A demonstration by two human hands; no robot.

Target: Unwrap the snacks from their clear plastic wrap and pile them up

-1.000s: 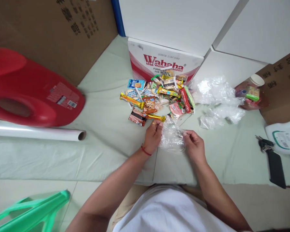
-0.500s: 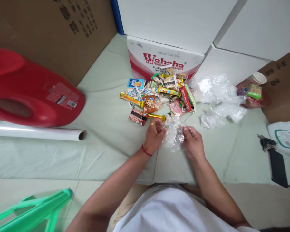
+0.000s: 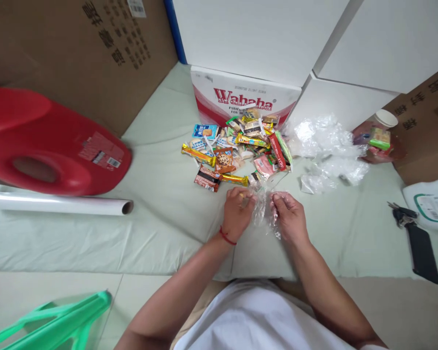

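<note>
Between my hands is a crinkled clear plastic bag (image 3: 260, 208). My left hand (image 3: 238, 210), with a red string at the wrist, is closed on its left side. Thumb and fingers of my right hand (image 3: 289, 214) pinch its right side. Just beyond lies a heap of wrapped snacks (image 3: 241, 146): yellow bars, a blue packet (image 3: 204, 131), a brown cookie packet (image 3: 224, 160) and a red bar (image 3: 277, 151). The nearest yellow bar (image 3: 234, 180) lies just past my left hand. More crumpled clear bags (image 3: 321, 141) rest right of the heap.
A white-and-red carton (image 3: 248, 82) stands behind the snacks. To the left are a red jug (image 3: 69, 155) and a white roll (image 3: 58, 203). A lidded jar (image 3: 381, 136), a white bottle (image 3: 430, 204), keys (image 3: 401, 216) and a black phone-like slab (image 3: 421, 253) are right. A green stool (image 3: 58, 316) stands on the floor.
The plastic between my hands has become narrower and more gathered. My left hand has turned over slightly, its back now showing more. The view has shifted a little.
</note>
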